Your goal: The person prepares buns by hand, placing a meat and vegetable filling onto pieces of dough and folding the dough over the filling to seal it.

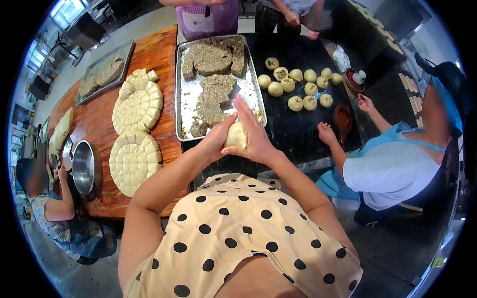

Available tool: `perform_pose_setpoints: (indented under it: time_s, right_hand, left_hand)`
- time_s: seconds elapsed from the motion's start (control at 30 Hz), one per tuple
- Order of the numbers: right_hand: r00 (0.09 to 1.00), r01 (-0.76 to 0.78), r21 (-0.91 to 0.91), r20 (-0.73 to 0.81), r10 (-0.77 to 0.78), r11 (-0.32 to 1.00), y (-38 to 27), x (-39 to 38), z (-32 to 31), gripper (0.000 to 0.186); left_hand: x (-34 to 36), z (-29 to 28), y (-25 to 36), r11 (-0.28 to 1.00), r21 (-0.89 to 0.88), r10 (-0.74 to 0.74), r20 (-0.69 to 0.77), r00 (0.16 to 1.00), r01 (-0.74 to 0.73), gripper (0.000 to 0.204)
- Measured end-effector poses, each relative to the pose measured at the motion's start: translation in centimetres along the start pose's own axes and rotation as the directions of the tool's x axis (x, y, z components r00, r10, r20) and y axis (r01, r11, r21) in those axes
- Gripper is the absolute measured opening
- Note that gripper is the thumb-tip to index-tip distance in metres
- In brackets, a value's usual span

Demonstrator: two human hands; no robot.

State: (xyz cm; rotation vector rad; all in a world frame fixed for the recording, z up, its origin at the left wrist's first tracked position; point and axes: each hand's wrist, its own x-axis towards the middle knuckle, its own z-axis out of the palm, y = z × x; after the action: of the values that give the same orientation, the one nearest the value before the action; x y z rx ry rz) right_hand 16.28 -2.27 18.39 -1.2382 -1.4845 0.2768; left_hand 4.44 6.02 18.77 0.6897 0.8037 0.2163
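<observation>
The left hand (217, 137) and right hand (258, 139) cup a pale, round dough ball (237, 136) between them. A broad black desk (290, 131) adjoins an orange-brown wooden desk (168, 74) (co-workers (397, 164) surround both).

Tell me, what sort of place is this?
Probably a bakery or food workshop: cut dough sits on a wooden table, a metal tray holds a chunky, filling-like mixture, and round dough pieces stand on a dark worktop.

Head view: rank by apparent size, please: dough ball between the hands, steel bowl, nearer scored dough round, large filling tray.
1. Large filling tray
2. Nearer scored dough round
3. Steel bowl
4. Dough ball
</observation>
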Motion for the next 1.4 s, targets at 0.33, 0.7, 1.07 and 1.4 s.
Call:
perform_pose_setpoints:
  time_s: [0.33, 0.7, 1.07, 1.4]
  right_hand:
    - [0.986, 0.137, -0.075, -0.085, -0.144, 0.988, -1.1, -0.7, -1.1, 0.044]
    - [0.997, -0.028, -0.191, -0.077, 0.014, 0.981, 0.1, -3.2, -1.8, 0.046]
    - [0.968, -0.208, -0.256, -0.193, 0.161, 0.944, 2.7, -4.8, -4.4, 0.034]
    - [0.971, -0.220, -0.294, -0.158, 0.179, 0.930, 6.1, -6.3, -8.6, 0.031]
  left_hand:
    - [0.6, 1.8, 0.8, 0.996, -0.010, 0.092, 0.266, 0.959, -0.092, 0.049]
    - [2.3, 1.2, -3.8, 0.987, -0.100, -0.132, -0.025, 0.991, 0.129, 0.037]
    - [7.0, 4.4, -6.7, 0.890, -0.449, 0.055, 0.276, 0.960, 0.078, 0.039]
    - [10.3, 7.0, -7.6, 0.962, -0.058, -0.266, 0.043, 0.963, 0.268, 0.033]
